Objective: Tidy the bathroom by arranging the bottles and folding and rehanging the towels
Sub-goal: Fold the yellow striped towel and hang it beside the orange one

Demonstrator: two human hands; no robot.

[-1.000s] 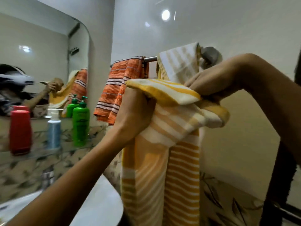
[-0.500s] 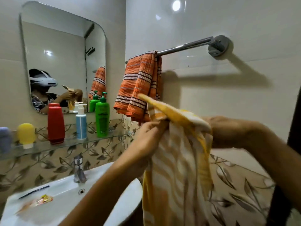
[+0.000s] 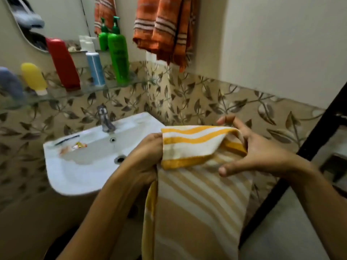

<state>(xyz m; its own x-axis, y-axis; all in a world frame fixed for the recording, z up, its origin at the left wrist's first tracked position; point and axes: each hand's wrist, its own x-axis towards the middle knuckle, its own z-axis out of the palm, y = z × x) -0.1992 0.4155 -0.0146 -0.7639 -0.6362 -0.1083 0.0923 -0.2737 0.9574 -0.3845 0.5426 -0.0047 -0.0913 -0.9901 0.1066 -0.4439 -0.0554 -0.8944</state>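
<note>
A yellow and white striped towel hangs down in front of me, its top edge folded over. My left hand grips the towel's upper left edge. My right hand holds the upper right corner, fingers behind the fold and thumb in front. An orange striped towel hangs on the wall at the top; its rail is out of view. On the glass shelf stand a green pump bottle, a blue bottle, a red bottle and a yellow bottle.
A white sink with a tap sits to the left below the shelf, with small items on its rim. A mirror hangs above the shelf. A black frame runs diagonally at the right.
The yellow towel has come off the rail and down to waist height. My view has tilted down toward the sink. Both hands now hold the towel's top edge spread apart.
</note>
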